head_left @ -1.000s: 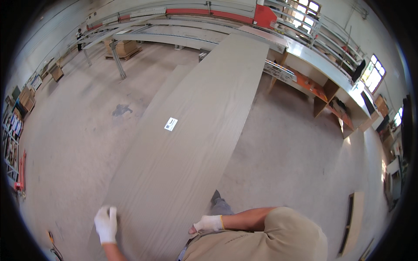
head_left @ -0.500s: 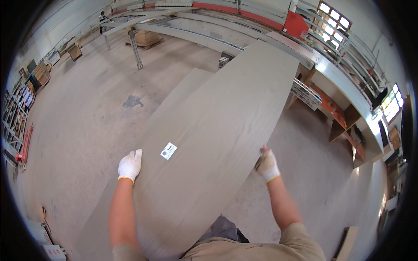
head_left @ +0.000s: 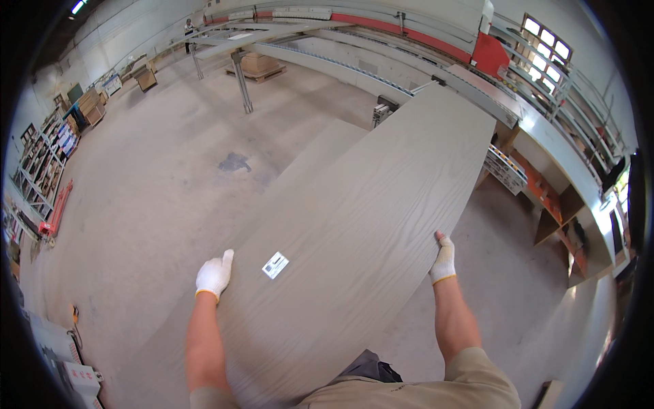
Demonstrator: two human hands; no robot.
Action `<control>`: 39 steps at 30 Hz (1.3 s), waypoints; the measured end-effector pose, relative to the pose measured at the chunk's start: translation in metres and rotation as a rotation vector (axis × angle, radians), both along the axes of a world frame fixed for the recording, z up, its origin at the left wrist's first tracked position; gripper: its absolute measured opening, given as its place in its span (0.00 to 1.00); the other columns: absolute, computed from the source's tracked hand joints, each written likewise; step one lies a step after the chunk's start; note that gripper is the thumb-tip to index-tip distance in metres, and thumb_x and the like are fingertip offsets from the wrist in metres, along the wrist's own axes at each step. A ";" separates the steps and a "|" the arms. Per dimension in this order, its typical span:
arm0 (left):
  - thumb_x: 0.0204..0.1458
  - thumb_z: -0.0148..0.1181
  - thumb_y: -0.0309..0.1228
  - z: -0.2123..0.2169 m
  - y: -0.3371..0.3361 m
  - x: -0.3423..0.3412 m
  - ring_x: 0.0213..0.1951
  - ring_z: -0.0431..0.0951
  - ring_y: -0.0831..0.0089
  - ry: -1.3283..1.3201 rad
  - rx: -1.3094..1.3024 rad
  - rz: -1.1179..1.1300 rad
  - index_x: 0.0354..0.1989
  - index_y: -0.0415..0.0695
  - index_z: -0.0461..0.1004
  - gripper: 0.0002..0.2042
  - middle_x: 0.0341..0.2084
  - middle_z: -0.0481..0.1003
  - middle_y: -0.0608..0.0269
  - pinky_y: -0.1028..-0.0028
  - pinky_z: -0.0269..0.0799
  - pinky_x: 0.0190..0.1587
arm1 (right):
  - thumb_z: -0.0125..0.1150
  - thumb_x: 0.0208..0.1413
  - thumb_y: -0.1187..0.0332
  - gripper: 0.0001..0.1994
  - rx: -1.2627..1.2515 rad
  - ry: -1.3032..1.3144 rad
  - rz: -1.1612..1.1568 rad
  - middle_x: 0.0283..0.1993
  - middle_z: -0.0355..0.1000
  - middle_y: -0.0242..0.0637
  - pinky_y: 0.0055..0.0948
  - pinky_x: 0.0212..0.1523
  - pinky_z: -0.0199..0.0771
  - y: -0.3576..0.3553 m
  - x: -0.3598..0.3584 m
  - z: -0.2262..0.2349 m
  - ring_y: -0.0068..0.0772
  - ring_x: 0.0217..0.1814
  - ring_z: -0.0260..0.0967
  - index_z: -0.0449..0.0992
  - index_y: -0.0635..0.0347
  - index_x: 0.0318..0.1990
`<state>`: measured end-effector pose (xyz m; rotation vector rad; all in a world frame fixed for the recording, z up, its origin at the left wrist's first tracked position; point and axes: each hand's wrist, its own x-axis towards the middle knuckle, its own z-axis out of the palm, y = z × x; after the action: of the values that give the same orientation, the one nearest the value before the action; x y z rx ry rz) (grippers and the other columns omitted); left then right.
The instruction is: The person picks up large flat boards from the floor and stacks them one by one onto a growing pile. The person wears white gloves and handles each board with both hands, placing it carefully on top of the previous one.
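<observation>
A long wood-grained board (head_left: 368,211), grey-brown, slants away from my body to the far right. A small white label (head_left: 275,265) is stuck on its upper face. My left hand (head_left: 214,276), in a white knit glove, grips the board's left edge with the thumb on top. On the opposite edge, my right hand (head_left: 443,259) holds on, its glove leaving the thumb tip bare; the fingers are hidden under the board. Along the far left side shows another flat strip of similar colour, partly covered by the board; I cannot tell whether it is separate.
The board's far end reaches a machine table with metal rails (head_left: 507,174) and a red-trimmed beam (head_left: 436,44). To the right stands an open-shelved wooden bench (head_left: 545,184). A metal leg (head_left: 242,85) stands farther back. A red pallet jack (head_left: 58,211) and racks line the left.
The view has shifted, so the scene sits lower and farther right. My right hand, blurred at the board's edge before, now has its thumb over that edge. My left hand keeps its hold.
</observation>
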<state>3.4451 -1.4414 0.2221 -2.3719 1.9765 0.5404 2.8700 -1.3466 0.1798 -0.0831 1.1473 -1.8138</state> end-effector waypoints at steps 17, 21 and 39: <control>0.68 0.33 0.57 -0.010 0.231 0.329 0.43 0.78 0.37 -0.291 -0.147 0.043 0.33 0.31 0.80 0.38 0.38 0.78 0.33 0.47 0.70 0.50 | 0.62 0.57 0.66 0.10 0.026 -0.333 0.242 0.49 0.75 0.42 0.53 0.53 0.76 0.143 0.297 -0.016 0.46 0.51 0.73 0.74 0.57 0.45; 0.68 0.33 0.58 0.013 0.264 0.342 0.44 0.77 0.36 -0.223 -0.145 0.234 0.34 0.31 0.80 0.39 0.39 0.78 0.32 0.46 0.70 0.51 | 0.61 0.58 0.67 0.10 0.015 -0.332 0.273 0.50 0.74 0.41 0.52 0.56 0.75 0.150 0.322 -0.023 0.46 0.52 0.72 0.74 0.57 0.46; 0.67 0.28 0.60 0.029 0.259 0.368 0.47 0.76 0.35 -0.238 -0.055 0.219 0.39 0.30 0.80 0.42 0.41 0.77 0.30 0.47 0.68 0.54 | 0.60 0.58 0.65 0.13 0.057 -0.355 0.289 0.51 0.72 0.43 0.53 0.57 0.73 0.138 0.361 -0.002 0.48 0.54 0.70 0.73 0.59 0.49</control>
<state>3.8128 -1.1823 0.2507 -2.5628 1.6676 0.1945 3.2309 -1.2085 0.1778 0.0990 0.8825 -1.4676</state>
